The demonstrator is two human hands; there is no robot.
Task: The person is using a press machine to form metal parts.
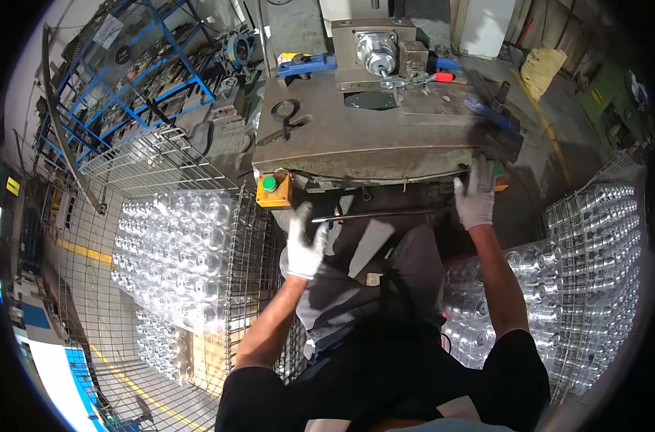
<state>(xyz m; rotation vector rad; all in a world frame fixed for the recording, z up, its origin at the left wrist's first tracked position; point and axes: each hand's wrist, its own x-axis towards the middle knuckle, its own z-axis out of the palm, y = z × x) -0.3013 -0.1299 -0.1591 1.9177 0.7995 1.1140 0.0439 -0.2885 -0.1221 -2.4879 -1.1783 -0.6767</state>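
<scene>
My left hand (306,248), in a white glove, is held up just below an orange button box (273,193) with a green button. Its thumb stands apart from the fingers and nothing is in it. My right hand (477,196), gloved the same way, reaches to the table's front right edge beside a second orange button box (502,178), which it partly covers. Those fingers are stretched out; whether they touch the button I cannot tell. On the machine table (327,137), a round shiny metal part (376,52) sits in a block fixture (346,49), near a toggle clamp (443,77) with a red handle.
Wire cages with stacked shiny metal parts stand on my left (176,259) and right (594,245). A dark bar (385,214) runs under the table front. Blue clamps (306,65) and a ring-topped tool (285,111) lie on the table. A blue rack (176,57) stands far left.
</scene>
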